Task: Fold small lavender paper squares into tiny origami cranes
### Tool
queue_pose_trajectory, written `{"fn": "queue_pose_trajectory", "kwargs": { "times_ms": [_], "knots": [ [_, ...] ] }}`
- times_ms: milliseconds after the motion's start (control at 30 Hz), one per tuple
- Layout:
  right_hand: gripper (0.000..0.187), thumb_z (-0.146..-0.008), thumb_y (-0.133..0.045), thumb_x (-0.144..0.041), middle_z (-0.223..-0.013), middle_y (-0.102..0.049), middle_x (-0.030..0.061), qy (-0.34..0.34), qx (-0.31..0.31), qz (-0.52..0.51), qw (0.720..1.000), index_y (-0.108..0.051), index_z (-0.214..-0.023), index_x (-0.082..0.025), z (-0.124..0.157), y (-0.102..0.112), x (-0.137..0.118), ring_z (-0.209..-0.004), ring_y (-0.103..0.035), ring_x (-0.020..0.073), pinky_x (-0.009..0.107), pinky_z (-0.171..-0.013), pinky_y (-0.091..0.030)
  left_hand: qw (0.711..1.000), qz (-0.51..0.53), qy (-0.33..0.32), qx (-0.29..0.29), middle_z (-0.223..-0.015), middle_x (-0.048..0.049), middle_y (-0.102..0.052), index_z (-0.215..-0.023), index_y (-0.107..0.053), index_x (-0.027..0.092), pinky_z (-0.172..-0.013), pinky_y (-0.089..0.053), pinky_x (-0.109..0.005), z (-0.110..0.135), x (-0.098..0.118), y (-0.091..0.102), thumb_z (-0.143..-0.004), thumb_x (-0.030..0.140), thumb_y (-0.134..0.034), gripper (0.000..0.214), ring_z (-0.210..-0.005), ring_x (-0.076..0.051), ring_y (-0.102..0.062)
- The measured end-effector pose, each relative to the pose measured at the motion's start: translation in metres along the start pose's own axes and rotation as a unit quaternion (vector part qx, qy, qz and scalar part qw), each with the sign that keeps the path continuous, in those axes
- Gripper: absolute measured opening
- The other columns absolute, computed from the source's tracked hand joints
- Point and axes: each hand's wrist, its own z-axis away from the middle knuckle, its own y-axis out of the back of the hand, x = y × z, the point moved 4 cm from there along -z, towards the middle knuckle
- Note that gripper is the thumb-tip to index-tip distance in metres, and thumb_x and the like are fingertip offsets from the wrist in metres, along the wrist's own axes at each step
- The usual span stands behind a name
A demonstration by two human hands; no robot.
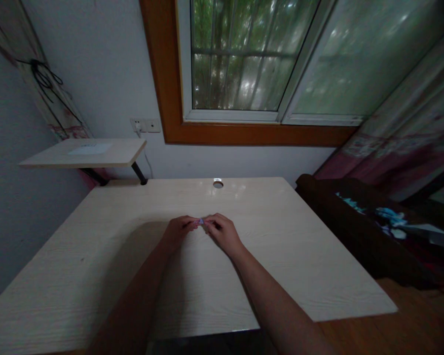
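Between my fingertips is a tiny purple-blue piece point(202, 222), too small in the view for me to tell its kind. My left hand point(180, 230) pinches it from the left, and my right hand point(222, 230) pinches it from the right. Both hands are closed, with their fingertips almost meeting over the middle of the pale wood-grain desk point(281, 256). My fingers cover most of the small piece. Shadows of my arms fall to the left across the desktop.
A raised shelf point(122, 155) with a paper sheet point(91, 149) stands at the desk's back left. Near the back edge is a round cable hole point(218, 183). Right of the desk, a dark sofa-like piece point(336, 217) holds bluish items point(390, 217). A window point(251, 59) is behind.
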Motion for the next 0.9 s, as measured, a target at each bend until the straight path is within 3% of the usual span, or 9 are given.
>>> {"fn": "queue_pose_trajectory", "kwargs": {
  "times_ms": [900],
  "knots": [
    [0.009,-0.093,-0.065,-0.021,-0.088,-0.065,0.0044,0.009,-0.008,0.027,1.000,-0.073,-0.097,-0.022,0.0014,-0.0013,0.0062,-0.079,-0.061,0.0196,0.027,-0.073,-0.047,0.999,-0.035,0.010,-0.008,-0.088,-0.0031,-0.074,-0.101,-0.075,0.023,-0.076,-0.049,-0.026,-0.0003,0.0024,-0.0020,-0.087,0.036,-0.059,0.025,-0.080,-0.018,-0.067]
  ]
}}
